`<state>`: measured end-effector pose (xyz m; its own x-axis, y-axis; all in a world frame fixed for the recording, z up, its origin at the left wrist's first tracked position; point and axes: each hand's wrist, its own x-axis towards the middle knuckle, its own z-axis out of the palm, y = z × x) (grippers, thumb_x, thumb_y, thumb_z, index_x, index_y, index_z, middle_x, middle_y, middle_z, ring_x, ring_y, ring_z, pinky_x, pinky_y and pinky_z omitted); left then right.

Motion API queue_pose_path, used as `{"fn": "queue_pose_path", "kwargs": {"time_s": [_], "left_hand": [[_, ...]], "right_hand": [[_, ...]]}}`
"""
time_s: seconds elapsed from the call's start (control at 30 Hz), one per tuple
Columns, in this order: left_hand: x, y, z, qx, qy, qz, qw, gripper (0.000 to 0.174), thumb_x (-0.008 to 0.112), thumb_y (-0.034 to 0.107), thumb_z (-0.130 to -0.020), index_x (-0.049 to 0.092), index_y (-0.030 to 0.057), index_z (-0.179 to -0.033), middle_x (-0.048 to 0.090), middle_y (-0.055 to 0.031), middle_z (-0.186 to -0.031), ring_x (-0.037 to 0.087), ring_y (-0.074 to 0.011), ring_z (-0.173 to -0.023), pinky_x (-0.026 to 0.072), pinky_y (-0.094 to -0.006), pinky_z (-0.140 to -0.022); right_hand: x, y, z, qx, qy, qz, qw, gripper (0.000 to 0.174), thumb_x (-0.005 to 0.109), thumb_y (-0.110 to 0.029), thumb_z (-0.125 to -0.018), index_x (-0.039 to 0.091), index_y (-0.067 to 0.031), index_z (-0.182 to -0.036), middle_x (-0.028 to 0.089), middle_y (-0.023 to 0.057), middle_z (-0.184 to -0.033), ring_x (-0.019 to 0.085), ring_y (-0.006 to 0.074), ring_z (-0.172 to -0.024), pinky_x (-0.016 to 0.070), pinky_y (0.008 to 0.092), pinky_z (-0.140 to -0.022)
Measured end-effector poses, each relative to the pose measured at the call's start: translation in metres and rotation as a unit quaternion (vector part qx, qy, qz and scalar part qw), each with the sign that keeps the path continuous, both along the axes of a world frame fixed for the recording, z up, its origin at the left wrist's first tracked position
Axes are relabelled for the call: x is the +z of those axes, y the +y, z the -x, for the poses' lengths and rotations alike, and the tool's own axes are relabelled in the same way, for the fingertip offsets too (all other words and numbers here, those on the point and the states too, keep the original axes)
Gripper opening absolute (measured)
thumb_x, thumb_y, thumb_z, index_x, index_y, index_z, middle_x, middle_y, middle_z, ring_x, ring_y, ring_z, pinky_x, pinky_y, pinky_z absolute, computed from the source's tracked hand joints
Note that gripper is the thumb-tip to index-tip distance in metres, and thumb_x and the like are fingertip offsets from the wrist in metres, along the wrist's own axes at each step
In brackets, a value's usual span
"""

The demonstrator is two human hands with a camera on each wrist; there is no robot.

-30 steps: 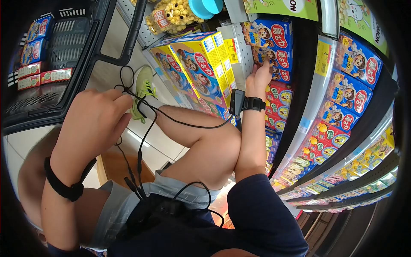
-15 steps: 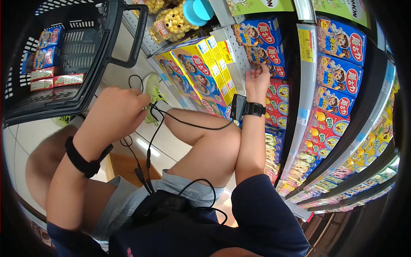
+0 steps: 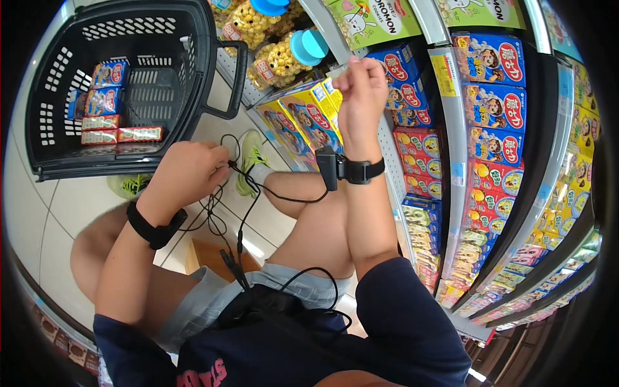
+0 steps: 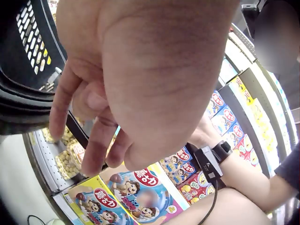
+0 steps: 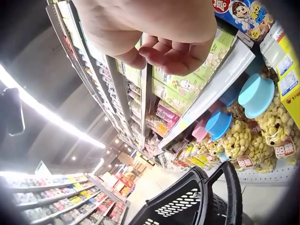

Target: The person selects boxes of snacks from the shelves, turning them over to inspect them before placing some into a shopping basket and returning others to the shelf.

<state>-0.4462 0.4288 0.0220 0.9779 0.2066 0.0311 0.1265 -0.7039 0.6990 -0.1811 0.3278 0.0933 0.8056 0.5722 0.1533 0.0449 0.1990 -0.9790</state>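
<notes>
At upper left of the head view, a black basket [image 3: 205, 64] contains blue boxes [image 3: 103, 102] and red-and-white boxes [image 3: 100, 137]. Right of it, the left hand [image 3: 187, 171] hangs loosely curled, fingers a little apart; nothing is seen gripped, and contact with the black cable [image 3: 240, 242] cannot be told. At upper centre, the right hand [image 3: 362, 100] is raised, palm bare, fingers bent and close together with no box between them. Just right of it, shelved blue boxes [image 3: 407, 93] stand in a column. The step appears to be a pause between shelf and basket; a further pick would call for spreading the right fingers around a box. Compared with half a second earlier, the right hand has come away from the shelved column, and the basket shows more fully, its boxes similarly arranged.
</notes>
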Motion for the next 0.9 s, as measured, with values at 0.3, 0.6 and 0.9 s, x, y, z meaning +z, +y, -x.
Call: {"fn": "queue_pose_path", "kwargs": {"time_s": [0.3, 0.6, 0.9], "left_hand": [[-0.001, 0.013, 0.003, 0.026, -0.035, 0.013, 0.999, 0.008, 0.068, 0.009, -0.080, 0.061, 0.0054, -0.084, 0.064, -0.0104, -0.076, 0.065, -0.0301, -0.068, 0.0502, -0.0407, -0.062], [-0.003, 0.004, -0.003, 0.009, -0.014, 0.021, 1.000, 0.009, 0.068, 0.007, -0.080, 0.061, 0.0047, -0.084, 0.064, -0.0107, -0.075, 0.065, -0.0306, -0.069, 0.0492, -0.0407, -0.062], [-0.015, -0.005, -0.023, -0.005, 0.024, 0.018, 1.000, 0.013, 0.069, 0.012, -0.080, 0.064, 0.0046, -0.090, 0.066, -0.0107, -0.076, 0.065, -0.0323, -0.073, 0.0504, -0.0416, -0.066]], "right_hand": [[-0.009, 0.001, -0.020, -0.008, -0.053, 0.033, 0.998, 0.017, 0.065, -0.007, -0.093, 0.050, -0.0069, -0.087, 0.055, 0.0010, -0.066, 0.053, 0.0082, -0.055, 0.0452, 0.0235, -0.056], [-0.017, -0.058, -0.064, -0.117, -0.075, 0.067, 0.988, 0.016, 0.067, -0.009, -0.092, 0.052, -0.0104, -0.086, 0.052, -0.0011, -0.067, 0.053, 0.0105, -0.059, 0.0495, 0.0268, -0.063], [-0.021, -0.084, -0.077, -0.117, 0.011, 0.070, 0.991, 0.016, 0.066, -0.010, -0.093, 0.052, -0.0109, -0.085, 0.051, -0.0016, -0.070, 0.053, 0.0103, -0.062, 0.0487, 0.0275, -0.063]]}}
